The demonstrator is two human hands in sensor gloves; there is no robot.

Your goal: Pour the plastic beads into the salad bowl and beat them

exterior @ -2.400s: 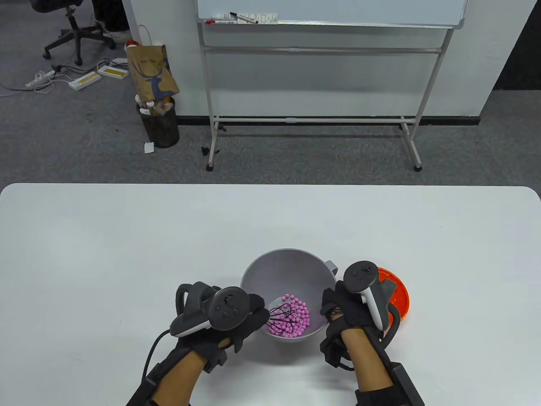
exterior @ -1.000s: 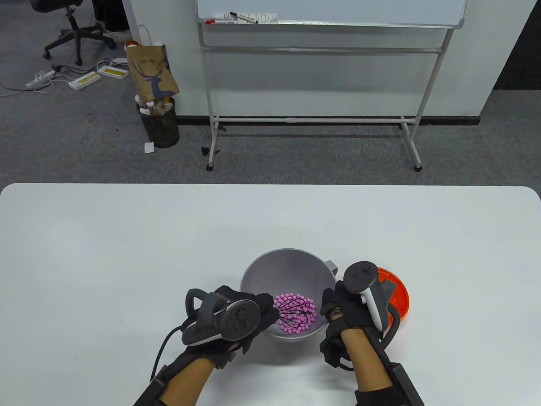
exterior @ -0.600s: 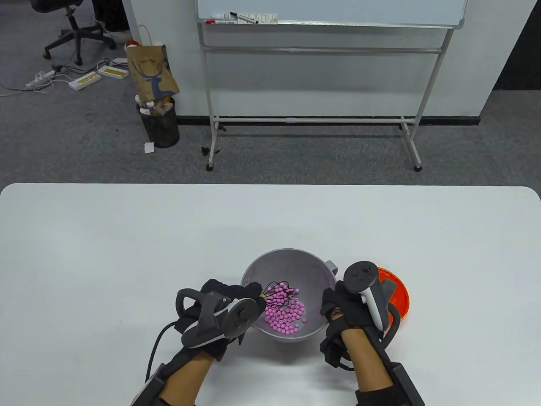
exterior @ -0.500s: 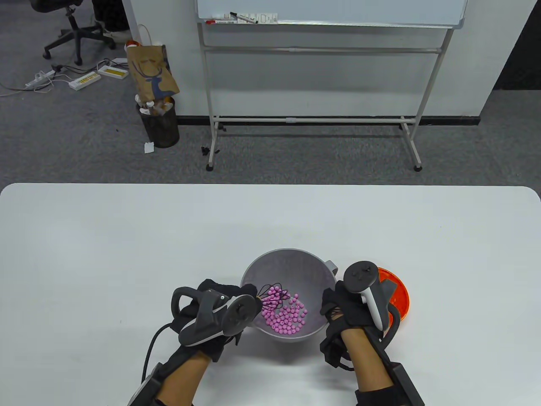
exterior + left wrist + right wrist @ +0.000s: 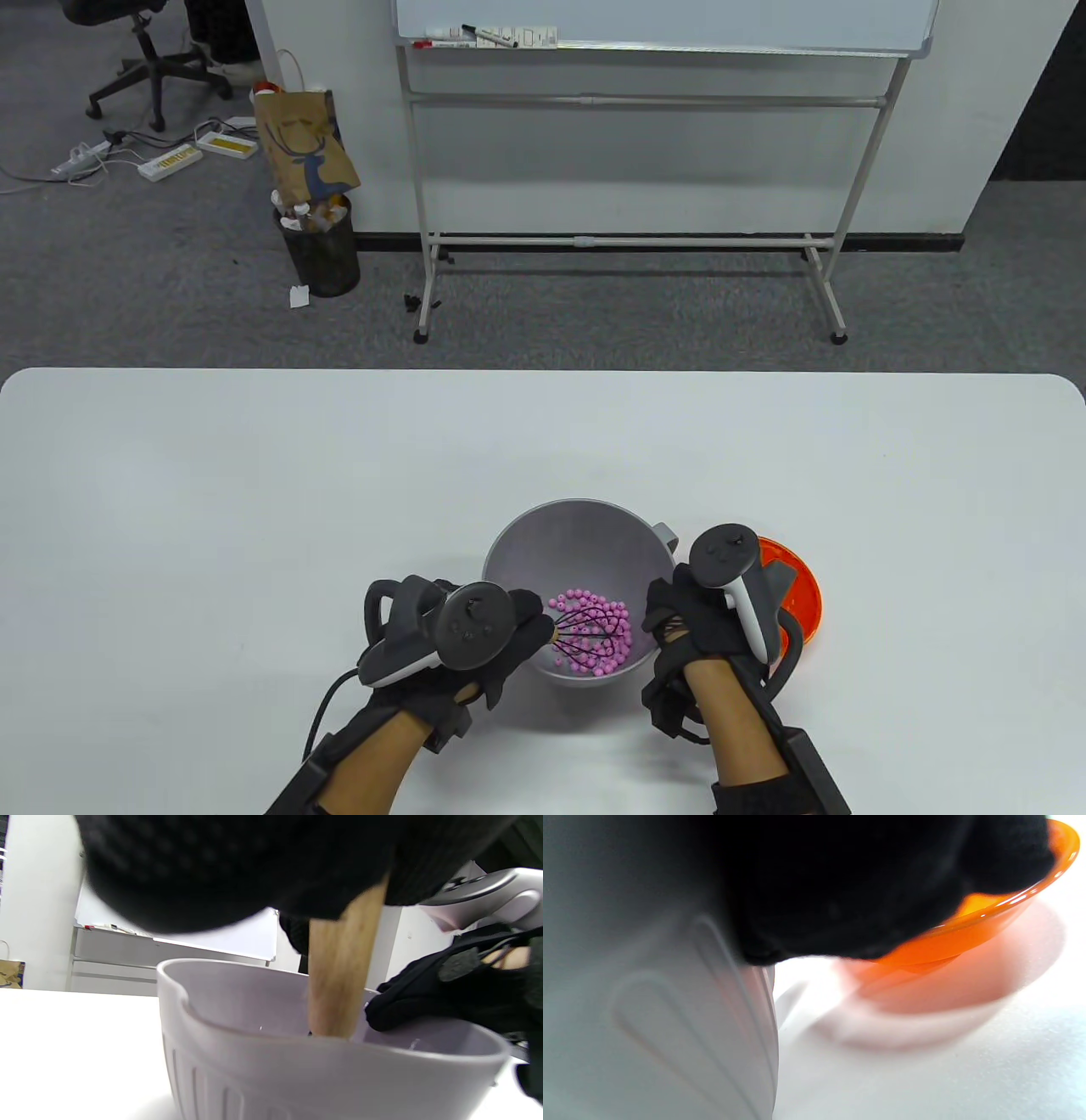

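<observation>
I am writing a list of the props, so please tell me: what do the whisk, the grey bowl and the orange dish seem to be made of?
Whisk: the handle looks like pale bare wood, tan and matte in the left wrist view; the thin black loops are probably silicone or coated wire, I cannot tell which.
Grey bowl: seemingly matte moulded plastic, with ribs pressed into its outer wall.
Orange dish: glossy and translucent, likely plastic, possibly glass.

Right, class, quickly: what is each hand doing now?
Left hand: grips the wooden-handled black wire whisk.
Right hand: holds the grey plastic salad bowl.
</observation>
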